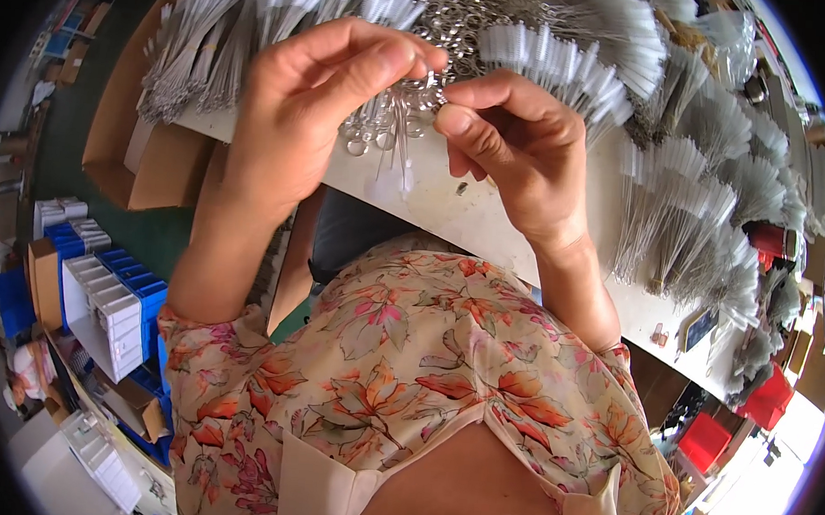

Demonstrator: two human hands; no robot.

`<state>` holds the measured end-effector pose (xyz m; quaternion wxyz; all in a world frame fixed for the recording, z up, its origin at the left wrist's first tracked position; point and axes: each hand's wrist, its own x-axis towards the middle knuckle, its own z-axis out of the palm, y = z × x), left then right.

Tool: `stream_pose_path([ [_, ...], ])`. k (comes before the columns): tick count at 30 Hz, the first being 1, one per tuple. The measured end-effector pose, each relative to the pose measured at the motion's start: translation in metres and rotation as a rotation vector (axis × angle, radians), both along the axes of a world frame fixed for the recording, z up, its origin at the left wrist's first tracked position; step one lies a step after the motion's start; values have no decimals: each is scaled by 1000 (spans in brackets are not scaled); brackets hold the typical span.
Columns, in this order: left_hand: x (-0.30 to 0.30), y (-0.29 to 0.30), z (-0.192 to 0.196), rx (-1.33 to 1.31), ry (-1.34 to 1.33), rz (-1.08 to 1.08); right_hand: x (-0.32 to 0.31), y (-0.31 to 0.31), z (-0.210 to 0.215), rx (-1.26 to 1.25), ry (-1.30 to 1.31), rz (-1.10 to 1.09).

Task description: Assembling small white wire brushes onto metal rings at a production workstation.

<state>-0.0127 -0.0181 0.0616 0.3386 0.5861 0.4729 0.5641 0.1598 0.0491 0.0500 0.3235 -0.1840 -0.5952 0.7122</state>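
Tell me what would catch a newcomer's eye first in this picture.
At top centre, the left hand and right hand meet, pinching a cluster of small metal rings with thin wires hanging down. Around them, bundles of white-tipped wires fan out over the white table, from top left down the right side. In the foreground lies a floral blouse, with blue and white bins at lower left.

Blouse (406, 388): cream, short-sleeved, printed with orange, pink and grey leaves
Collar: plain cream
Forearms: bare, no jewellery
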Motion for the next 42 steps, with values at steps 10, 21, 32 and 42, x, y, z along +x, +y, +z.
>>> stream_pose_path([
  [10, -35, -48, 13, 93, -272, 96, -46, -24, -27, 463, -101, -82],
  [21, -80, -123, -151, -692, 999, 106, -19, -41, -86, 201, -463, 118],
  [32, -131, -152, -281, -1133, 816, 214, -32, -32, -100, 137, -584, 155],
  [42, -146, -71, -53, -545, -179, -400, -15, 17, -82, 222, -425, 138],
])
